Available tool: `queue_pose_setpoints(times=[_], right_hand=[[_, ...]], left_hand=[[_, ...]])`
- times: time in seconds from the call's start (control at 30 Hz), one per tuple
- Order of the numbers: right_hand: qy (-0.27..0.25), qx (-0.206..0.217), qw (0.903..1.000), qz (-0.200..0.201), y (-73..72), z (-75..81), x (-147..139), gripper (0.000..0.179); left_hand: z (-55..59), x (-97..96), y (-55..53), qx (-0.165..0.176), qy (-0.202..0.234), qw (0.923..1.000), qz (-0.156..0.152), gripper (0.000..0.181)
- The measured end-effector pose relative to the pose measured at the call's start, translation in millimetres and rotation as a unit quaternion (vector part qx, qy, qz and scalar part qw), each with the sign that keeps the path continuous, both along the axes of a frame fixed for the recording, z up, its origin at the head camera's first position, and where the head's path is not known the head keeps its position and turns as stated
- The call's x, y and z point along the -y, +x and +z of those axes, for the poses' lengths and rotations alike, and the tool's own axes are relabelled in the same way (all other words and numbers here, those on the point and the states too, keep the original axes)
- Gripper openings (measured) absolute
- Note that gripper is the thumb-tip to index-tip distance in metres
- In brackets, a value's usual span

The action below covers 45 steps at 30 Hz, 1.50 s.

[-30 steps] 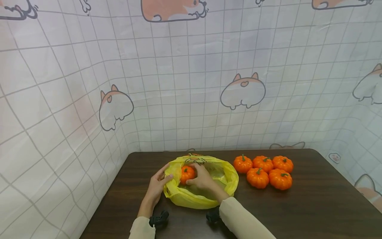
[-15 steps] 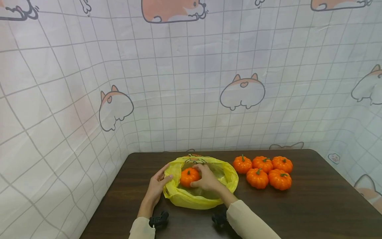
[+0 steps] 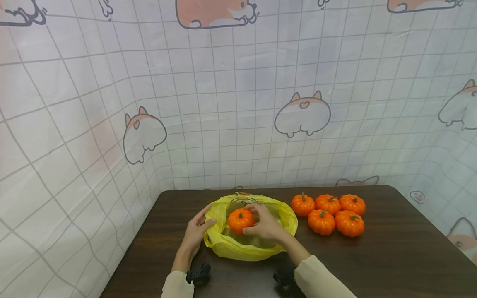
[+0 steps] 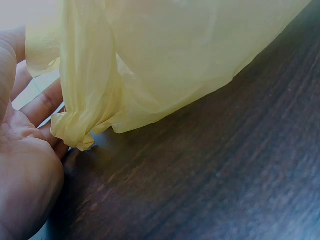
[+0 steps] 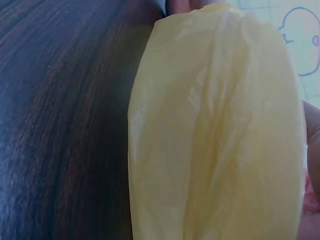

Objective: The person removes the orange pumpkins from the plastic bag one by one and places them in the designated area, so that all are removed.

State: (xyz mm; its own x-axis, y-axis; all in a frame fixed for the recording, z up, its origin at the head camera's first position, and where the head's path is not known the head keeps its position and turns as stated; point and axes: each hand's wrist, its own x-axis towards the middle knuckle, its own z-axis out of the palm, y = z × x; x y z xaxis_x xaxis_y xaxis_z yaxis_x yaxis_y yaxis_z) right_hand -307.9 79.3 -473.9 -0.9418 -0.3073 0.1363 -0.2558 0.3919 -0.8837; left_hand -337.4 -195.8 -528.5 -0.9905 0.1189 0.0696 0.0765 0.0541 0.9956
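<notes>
A yellow plastic bag (image 3: 250,251) sits on the table with its mouth spread wide. My left hand (image 3: 195,231) holds the bag's left rim; in the left wrist view its fingers (image 4: 44,104) lie behind the gathered yellow plastic. Inside the bag's mouth, my right hand (image 3: 266,225) grips a small orange pumpkin (image 3: 240,221) from its right side, thumb in front and fingers behind. The right wrist view is mostly filled by the bag's outer side (image 5: 215,130), with part of the right hand (image 5: 311,165) at its right edge.
Several more small pumpkins (image 3: 321,222) stand grouped in two rows on the dark wooden table (image 3: 387,256), right of the bag. A white grid-patterned cloth with cartoon dogs (image 3: 231,82) hangs behind and along the sides.
The right hand has drawn the pumpkin rightward, away from the bag's left side, and more of the pumpkin shows. My left hand has stayed at the rim.
</notes>
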Motion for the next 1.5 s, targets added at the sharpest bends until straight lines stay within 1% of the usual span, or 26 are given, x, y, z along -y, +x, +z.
queue_pose_setpoints(times=[0.3, 0.53, 0.8, 1.07, 1.27, 1.5], right_hand=[[-0.014, -0.003, 0.9999, 0.004, 8.7, 5.5, -14.3, 0.069], [-0.015, -0.018, 0.9997, 0.01, 16.6, 9.2, -22.6, 0.068], [-0.023, -0.038, 0.9986, 0.03, 23.2, 11.4, -32.2, 0.07], [-0.023, -0.031, 0.9989, 0.026, 25.7, 10.8, -37.9, 0.067], [-0.017, -0.034, 0.9989, 0.029, 26.8, 8.7, -42.1, 0.067], [-0.027, -0.026, 0.9988, 0.031, 31.8, 10.2, -48.0, 0.068]], left_hand=[[0.8, 0.1, 0.3, -0.002, -0.001, 1.0, 0.0, 0.061], [1.7, -0.1, 1.3, -0.004, -0.001, 1.0, -0.001, 0.062], [0.8, -0.4, 0.2, -0.001, -0.003, 1.0, 0.001, 0.06], [0.1, -0.6, 0.3, -0.002, -0.005, 1.0, 0.002, 0.06], [0.3, -0.4, 0.4, -0.003, -0.007, 1.0, 0.001, 0.061], [-0.3, 0.1, -0.7, -0.002, -0.002, 1.0, -0.003, 0.06]])
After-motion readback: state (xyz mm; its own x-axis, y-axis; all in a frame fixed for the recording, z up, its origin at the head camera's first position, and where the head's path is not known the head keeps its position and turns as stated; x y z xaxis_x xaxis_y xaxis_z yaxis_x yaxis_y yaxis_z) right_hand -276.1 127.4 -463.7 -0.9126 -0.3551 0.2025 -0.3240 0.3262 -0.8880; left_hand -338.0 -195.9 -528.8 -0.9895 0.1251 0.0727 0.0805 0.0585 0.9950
